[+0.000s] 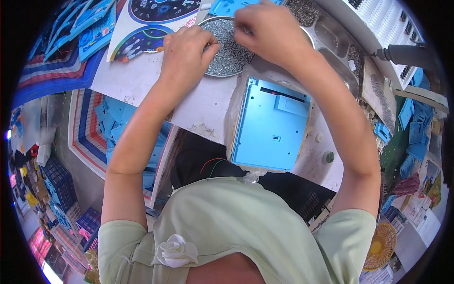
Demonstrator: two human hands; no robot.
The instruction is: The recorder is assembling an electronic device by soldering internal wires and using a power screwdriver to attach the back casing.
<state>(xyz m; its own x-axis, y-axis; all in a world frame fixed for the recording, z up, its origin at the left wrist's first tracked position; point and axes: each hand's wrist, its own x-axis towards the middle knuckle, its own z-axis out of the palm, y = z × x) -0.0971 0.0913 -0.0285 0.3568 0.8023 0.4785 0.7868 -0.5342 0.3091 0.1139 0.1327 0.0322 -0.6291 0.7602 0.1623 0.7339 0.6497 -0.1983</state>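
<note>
A round metal dish (224,74) full of small silvery screws stands on the white worktable. My left hand (187,51) is at the dish's left side, fingers curled and thumb bent toward them. Above the dish's upper right rim is my right hand (267,31), closed, its fingers bent inward; whatever either hand holds is hidden. Beyond them lies a blue plastic piece (227,7), partly covered by my right hand. Nearer to me, a flat blue plastic panel (269,128) with small holes and a dark slot lies on a clear-wrapped pad.
Metal trays (331,35) of small screws sit at the right, beside a white rack (378,28) and a dark powered screwdriver (409,56). Printed round sheets (142,42) and stacked blue parts (97,35) are at the upper left. A striped-lined bin (87,128) holds blue pieces.
</note>
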